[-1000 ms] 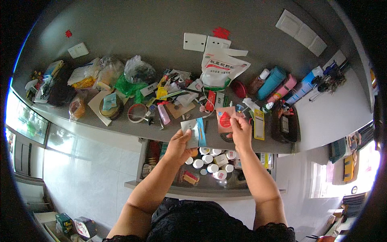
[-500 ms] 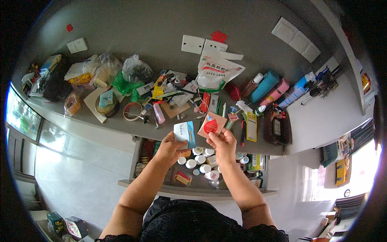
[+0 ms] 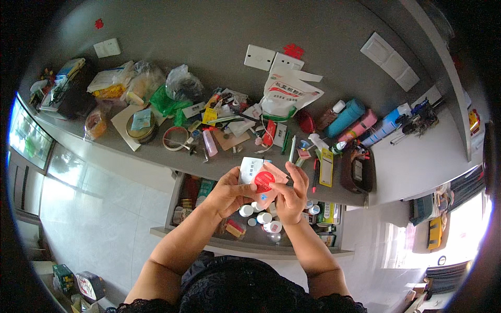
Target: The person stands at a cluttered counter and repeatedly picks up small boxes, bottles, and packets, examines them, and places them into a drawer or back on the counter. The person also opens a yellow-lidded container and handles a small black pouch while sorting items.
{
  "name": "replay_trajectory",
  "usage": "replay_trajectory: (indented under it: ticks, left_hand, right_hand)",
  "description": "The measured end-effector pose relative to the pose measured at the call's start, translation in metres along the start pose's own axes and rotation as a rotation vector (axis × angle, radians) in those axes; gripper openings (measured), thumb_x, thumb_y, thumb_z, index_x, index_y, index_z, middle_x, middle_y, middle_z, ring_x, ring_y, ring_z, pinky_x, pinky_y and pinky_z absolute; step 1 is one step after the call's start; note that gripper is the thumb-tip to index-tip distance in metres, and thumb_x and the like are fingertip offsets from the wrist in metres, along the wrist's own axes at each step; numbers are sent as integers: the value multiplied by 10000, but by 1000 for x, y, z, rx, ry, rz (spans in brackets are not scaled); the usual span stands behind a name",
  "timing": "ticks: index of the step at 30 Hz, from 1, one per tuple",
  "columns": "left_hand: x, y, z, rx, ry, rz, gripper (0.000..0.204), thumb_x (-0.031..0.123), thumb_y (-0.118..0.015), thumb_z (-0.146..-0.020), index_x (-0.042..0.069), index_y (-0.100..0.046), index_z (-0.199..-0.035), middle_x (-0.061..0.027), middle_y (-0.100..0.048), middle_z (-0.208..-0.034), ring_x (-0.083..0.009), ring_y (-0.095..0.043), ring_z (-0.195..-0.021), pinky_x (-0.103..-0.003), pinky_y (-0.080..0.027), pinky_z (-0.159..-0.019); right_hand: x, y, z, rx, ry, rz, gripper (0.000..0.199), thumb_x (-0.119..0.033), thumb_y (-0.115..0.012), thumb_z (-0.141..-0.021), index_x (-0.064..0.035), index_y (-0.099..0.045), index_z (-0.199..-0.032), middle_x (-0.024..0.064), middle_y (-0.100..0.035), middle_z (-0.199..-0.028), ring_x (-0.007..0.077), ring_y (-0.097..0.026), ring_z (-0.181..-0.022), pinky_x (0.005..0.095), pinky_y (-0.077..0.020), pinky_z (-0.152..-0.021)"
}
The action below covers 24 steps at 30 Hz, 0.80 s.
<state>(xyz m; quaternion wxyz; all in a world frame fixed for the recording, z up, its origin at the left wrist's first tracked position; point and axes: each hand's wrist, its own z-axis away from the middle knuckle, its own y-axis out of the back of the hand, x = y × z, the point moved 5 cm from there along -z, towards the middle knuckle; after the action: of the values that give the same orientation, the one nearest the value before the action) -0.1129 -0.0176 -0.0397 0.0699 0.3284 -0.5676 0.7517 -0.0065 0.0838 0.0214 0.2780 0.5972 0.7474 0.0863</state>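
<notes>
Above an open drawer (image 3: 245,245), my two hands meet at a pair of flat packets. My left hand (image 3: 228,195) is closed on a white packet (image 3: 250,169) with printing on it, its thumb lying over the front. A pink packet (image 3: 266,197) with a large red mark overlaps the white one, turned at a slant. My right hand (image 3: 292,201) has its thumb on the right part of the pink packet, while some of its fingers point upward. How its other fingers grip the packet's edge is partly hidden. White bottles (image 3: 272,226) lie in the drawer below.
A cluttered grey counter (image 3: 229,161) runs behind the drawer. On it are a white pouch (image 3: 289,96), a blue cylinder (image 3: 347,117), a tape roll (image 3: 175,139), a pink bottle (image 3: 210,142) and a dark basket (image 3: 359,172). A red-and-yellow item (image 3: 235,228) lies in the drawer.
The two packets, held apart before, now overlap. The pink one has turned and moved left and down onto the white one. My left hand has shifted right, and some right fingers have lifted.
</notes>
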Motion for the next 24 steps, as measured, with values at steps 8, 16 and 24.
replay_trajectory:
  ticks: [8,16,24]
  left_hand:
    - [6,-9,2,85,-105,-20,400,-71,-621,-761,12,-420,-1097,-129,-592,-959,-243,-630,-880,-363,-562,-739]
    - [21,13,-4,246,-198,-198,329,-62,-630,-768,16,-461,-1039,-98,-577,-953,-186,-600,-812,-305,-517,-738]
    - [30,14,-7,207,-216,-12,341,-5,-604,-807,0,-460,-1116,-97,-581,-970,-198,-589,-886,-341,-502,-791]
  right_hand:
    - [20,1,4,107,-414,-265,157,-9,-559,-820,-25,-624,-961,123,-594,-1049,204,-585,-868,290,-472,-752]
    - [26,-18,16,-426,-1150,-754,216,-177,-614,-834,-5,-609,-965,13,-605,-717,74,-555,-592,195,-446,-498]
    - [-32,-41,47,-427,-1399,-1107,304,-150,-658,-801,7,-547,-1037,92,-632,-891,181,-643,-744,252,-538,-601]
